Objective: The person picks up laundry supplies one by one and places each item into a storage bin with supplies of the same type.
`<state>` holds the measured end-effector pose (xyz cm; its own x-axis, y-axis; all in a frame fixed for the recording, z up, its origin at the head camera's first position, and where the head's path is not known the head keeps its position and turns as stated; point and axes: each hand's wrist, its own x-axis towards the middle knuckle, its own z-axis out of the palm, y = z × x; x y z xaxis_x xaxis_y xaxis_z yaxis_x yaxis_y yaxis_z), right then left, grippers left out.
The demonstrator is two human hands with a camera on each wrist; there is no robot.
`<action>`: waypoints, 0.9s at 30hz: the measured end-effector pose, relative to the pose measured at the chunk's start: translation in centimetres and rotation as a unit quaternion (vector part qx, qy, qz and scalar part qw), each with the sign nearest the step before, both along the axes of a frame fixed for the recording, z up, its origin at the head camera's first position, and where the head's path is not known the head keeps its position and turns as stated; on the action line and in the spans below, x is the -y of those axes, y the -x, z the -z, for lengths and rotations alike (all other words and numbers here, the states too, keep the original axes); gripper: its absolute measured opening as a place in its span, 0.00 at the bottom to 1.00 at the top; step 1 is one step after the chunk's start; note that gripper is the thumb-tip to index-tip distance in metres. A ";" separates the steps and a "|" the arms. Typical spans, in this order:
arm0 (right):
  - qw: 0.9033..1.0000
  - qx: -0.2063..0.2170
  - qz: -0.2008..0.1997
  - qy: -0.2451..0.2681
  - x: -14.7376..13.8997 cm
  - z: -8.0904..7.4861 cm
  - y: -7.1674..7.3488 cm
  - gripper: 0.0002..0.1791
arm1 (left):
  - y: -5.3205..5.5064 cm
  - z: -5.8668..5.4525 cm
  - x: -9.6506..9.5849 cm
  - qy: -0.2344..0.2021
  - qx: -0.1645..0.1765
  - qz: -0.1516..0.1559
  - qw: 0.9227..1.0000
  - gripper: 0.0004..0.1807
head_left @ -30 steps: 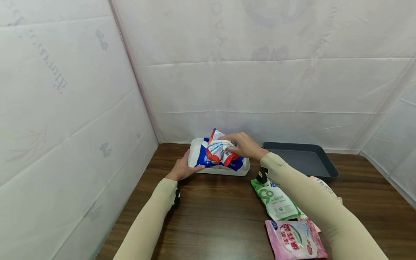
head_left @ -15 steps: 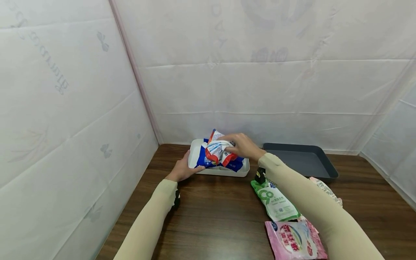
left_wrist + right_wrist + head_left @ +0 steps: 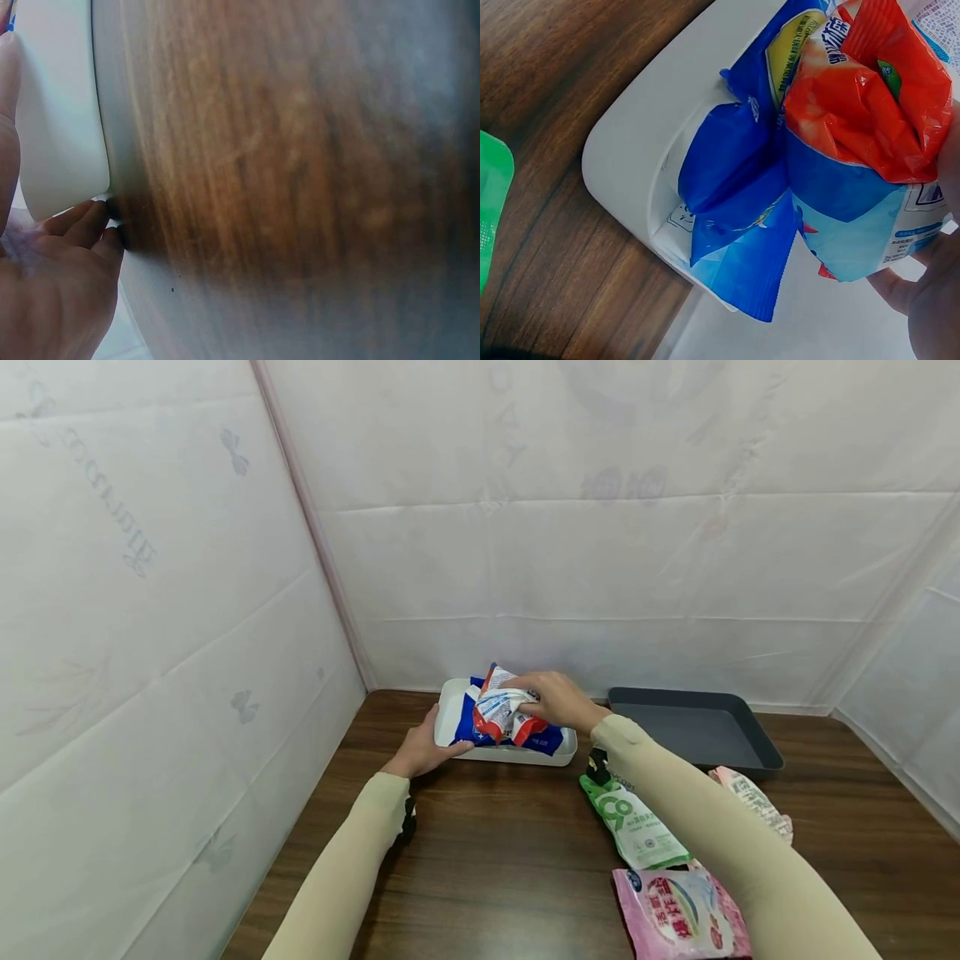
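A white tray [image 3: 512,756] stands at the back of the wooden table. My left hand [image 3: 420,749] grips its left end, the thumb along the front rim; in the left wrist view the fingertips lie against the outer corner of the tray [image 3: 64,120]. Inside the tray lies a blue plastic packet [image 3: 739,169], its crimped end reaching the rim. Above it my right hand [image 3: 558,697] holds a crumpled red, white and light-blue plastic packet [image 3: 862,127], pinched in the middle. The held packet overlaps the blue one in the head view.
A dark grey tray [image 3: 693,727] stands right of the white one. Nearer me on the right are a green-and-white pouch [image 3: 641,827], a pink packet [image 3: 678,914] and a pale pink packet [image 3: 753,802], partly behind my right sleeve. White sheeting [image 3: 600,568] closes off the back and sides.
My right hand and the red-and-white packet have sunk slightly lower toward the tray. The left hand and the white tray stay where they were.
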<state>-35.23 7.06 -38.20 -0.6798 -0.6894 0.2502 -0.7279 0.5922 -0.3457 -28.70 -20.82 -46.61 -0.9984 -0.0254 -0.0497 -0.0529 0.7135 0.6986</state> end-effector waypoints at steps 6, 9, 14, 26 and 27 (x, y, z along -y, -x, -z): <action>1.000 0.005 0.003 -0.016 0.0 0.3 -0.1 0.25 | -0.1 -0.2 0.0 0.002 -0.003 0.003 1.000 0.65; 1.000 0.010 0.003 -0.022 -0.1 0.4 0.0 0.26 | -0.1 -0.2 0.0 -0.002 -0.004 0.003 1.000 0.65; 0.999 0.020 0.011 -0.030 -0.2 0.7 0.0 0.26 | -0.3 -0.2 -0.1 -0.008 -0.005 0.005 1.000 0.64; 0.998 0.030 0.034 -0.054 -0.2 1.2 -0.2 0.30 | -0.4 -0.2 0.0 -0.005 -0.005 0.012 1.000 0.63; 0.997 0.032 0.036 -0.055 -0.2 1.2 -0.2 0.30 | -0.4 -0.3 0.0 -0.006 -0.006 0.014 1.000 0.63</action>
